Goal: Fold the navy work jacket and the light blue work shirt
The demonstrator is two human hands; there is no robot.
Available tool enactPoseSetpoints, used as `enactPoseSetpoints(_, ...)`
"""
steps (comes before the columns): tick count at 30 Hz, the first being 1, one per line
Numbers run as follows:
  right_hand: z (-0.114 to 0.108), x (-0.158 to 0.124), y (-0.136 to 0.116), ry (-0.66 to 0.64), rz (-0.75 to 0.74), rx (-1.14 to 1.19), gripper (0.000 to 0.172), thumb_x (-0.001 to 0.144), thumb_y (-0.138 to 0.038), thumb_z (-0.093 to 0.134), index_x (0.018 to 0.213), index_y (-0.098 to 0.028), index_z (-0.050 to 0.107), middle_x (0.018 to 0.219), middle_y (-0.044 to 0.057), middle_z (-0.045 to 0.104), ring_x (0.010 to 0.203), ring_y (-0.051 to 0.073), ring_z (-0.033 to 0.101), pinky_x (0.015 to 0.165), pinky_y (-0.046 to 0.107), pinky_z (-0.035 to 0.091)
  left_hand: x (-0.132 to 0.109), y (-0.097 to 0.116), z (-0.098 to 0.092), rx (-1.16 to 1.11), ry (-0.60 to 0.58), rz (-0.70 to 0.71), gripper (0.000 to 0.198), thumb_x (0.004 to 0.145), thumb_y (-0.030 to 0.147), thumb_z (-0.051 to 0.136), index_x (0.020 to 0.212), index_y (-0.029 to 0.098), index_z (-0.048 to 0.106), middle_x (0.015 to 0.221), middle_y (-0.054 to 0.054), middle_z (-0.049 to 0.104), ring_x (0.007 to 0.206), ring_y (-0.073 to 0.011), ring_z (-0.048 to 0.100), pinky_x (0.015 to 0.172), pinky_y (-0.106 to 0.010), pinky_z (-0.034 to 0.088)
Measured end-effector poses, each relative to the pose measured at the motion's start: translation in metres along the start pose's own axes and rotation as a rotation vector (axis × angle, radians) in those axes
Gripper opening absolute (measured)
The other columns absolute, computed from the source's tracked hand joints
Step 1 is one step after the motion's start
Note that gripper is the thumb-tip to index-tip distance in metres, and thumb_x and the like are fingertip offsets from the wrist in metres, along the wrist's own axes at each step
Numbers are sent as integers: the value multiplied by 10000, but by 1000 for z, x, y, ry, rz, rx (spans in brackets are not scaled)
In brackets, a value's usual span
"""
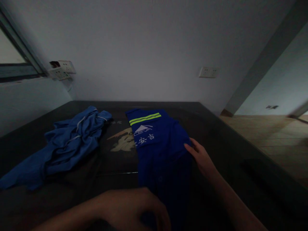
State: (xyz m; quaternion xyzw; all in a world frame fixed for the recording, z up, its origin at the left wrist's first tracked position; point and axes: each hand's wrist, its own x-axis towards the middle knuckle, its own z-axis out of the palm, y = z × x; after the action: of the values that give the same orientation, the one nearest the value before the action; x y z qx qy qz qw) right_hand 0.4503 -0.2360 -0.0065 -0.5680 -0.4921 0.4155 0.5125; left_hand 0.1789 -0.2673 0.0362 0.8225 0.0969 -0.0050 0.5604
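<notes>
A dark blue garment with a yellow-green reflective stripe and white lettering lies partly folded on a dark table. My right hand is at its right edge, thumb on top and fingers at the cloth's side, pinching the fabric. Low in the view, my left hand is over the near part of the garment, its fingers curled downward. Their tips are dim and cut off by the lower edge, so what they hold cannot be made out.
A crumpled lighter blue garment with white piping lies on the table's left. Behind the table is a wall with sockets. A dark object lies at the right, near the table edge.
</notes>
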Motion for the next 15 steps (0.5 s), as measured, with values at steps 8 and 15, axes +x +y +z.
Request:
enactPoseSetpoints(8,47,-33,13,-300,-312,-458,399,879,-340,526,1263,-244,577,1316,76,569,1284,259,443,1077,466,335,25,-51,-22,-304,806,-117,535,837,286,602,1324,228,388,1411,-111,420,1305,-223,402,1066,-406,353)
enactPoseSetpoints(15,54,-41,12,-432,-300,-507,415,908,-305,484,1315,-243,539,1338,102,546,1269,257,463,1057,452,360,33,-84,-25,-433,845,-115,418,801,415,639,1116,186,486,1077,-66,611,1037,-205,578,919,-353,451)
